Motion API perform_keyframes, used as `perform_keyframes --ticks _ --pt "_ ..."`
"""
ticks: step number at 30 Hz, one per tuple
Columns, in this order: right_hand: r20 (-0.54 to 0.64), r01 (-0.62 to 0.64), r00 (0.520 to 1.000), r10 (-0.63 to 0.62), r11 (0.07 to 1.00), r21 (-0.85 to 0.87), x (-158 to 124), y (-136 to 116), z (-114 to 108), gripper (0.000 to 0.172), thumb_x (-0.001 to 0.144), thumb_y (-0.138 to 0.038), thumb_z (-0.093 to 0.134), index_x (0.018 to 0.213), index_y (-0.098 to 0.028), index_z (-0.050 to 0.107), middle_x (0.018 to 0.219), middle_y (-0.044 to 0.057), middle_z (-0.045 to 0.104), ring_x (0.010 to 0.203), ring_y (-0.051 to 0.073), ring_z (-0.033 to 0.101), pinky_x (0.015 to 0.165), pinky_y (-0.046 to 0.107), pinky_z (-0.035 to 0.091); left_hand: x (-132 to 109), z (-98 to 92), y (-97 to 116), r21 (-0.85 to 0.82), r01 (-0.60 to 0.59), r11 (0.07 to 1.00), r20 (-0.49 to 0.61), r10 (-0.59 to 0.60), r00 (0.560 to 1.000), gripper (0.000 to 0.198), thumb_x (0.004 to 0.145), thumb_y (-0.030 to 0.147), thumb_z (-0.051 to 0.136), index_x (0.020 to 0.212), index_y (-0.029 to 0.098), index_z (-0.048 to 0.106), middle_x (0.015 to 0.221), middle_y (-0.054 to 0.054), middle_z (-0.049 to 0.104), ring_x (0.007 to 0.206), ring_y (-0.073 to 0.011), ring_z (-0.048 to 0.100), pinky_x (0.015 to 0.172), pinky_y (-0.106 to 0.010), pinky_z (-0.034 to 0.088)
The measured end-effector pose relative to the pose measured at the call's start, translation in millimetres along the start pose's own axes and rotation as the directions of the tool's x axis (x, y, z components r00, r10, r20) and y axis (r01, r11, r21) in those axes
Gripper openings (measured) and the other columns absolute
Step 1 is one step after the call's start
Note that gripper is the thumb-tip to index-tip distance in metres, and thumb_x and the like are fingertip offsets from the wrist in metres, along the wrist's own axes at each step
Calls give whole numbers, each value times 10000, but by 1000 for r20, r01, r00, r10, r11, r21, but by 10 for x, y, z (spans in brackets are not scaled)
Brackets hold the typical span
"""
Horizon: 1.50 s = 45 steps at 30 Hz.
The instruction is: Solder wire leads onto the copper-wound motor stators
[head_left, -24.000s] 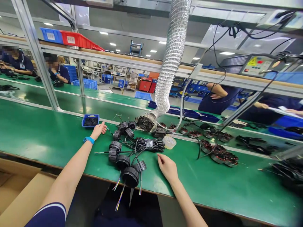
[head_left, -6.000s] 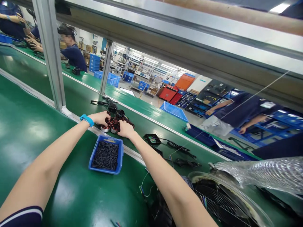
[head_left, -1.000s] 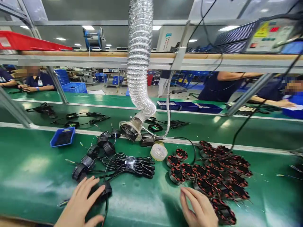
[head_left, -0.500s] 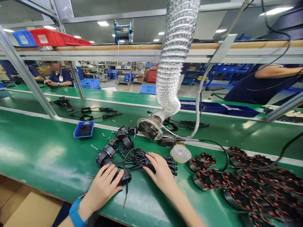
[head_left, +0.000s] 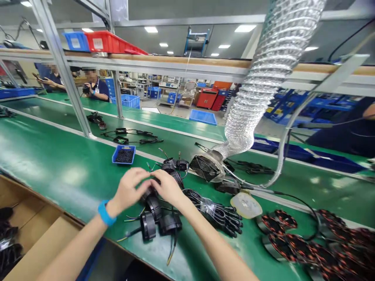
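My left hand (head_left: 131, 188) and my right hand (head_left: 170, 188) meet over a cluster of black round plastic caps with cables. The left thumb and fingers are apart and curved. Right fingertips are blurred and partly hidden, so a grip there cannot be made out. Close below the hands lie one black cap (head_left: 148, 225) and a wider cap (head_left: 170, 223), stripped wire ends sticking out. Behind my fingers sit more caps (head_left: 169, 165). Right of my right forearm rests a coiled black cable bundle (head_left: 218, 214), wrapped with clear plastic.
A fan (head_left: 206, 168) on a silver duct (head_left: 249, 105) stands behind the caps. Beside it lies a roll of clear tape (head_left: 246, 204). Several copper-wound rings (head_left: 304, 246) fill the right. A blue tray (head_left: 124, 155) holds small black parts. Cardboard boxes (head_left: 43, 249) stand below the left edge.
My right hand has left the cable bundle and moved left to the caps. My left hand has moved farther back from the near cap. The view has shifted left.
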State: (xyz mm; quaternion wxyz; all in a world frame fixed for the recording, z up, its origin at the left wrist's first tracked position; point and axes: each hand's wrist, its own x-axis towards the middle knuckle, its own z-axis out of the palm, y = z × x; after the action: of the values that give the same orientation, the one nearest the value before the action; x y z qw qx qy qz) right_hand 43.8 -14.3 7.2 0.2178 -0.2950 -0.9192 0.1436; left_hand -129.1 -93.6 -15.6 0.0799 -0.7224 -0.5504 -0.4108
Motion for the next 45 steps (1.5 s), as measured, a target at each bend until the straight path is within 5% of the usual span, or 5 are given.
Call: perform_keyframes --ticks 7,13,19,32,45 --pt "287 -54 945 156 941 -335 557 -362 414 223 899 -236 548 899 -103 727 946 168 732 917 279 701 793 334 499 729 38 -1321 512 452 730 222 -621 751 255 905 312 547 1009 143 706 1111 -144 639 1000 -247 629 878 -327 481" --pt "291 25 955 62 958 -285 465 -257 346 200 886 -194 539 849 -206 735 878 52 756 858 203 702 783 269 471 679 167 -1509 483 440 757 237 -597 767 192 849 283 629 959 159 726 1052 -117 681 1004 -239 631 865 -295 464" --pt "-171 -48 982 84 977 208 112 -54 326 243 960 -282 430 831 -213 624 885 60 706 896 208 645 846 322 473 602 143 -1568 461 424 779 207 -559 803 251 916 224 494 965 181 737 1044 -98 685 1022 -224 611 875 -284 450" --pt "-694 167 507 511 732 660 -8 94 231 193 945 -370 524 958 -182 564 760 6 632 624 129 629 664 297 525 558 215 -1717 430 407 806 21 -460 888 357 927 229 399 1119 181 696 1078 -113 653 955 -244 631 815 -332 484" --pt "-374 156 761 530 410 899 95 256 -64 186 864 -348 644 927 -173 662 695 -9 648 592 110 596 641 262 491 543 284 -1780 468 371 802 -61 -389 919 332 938 306 435 1055 193 725 1046 -79 691 899 -240 650 704 -310 449"
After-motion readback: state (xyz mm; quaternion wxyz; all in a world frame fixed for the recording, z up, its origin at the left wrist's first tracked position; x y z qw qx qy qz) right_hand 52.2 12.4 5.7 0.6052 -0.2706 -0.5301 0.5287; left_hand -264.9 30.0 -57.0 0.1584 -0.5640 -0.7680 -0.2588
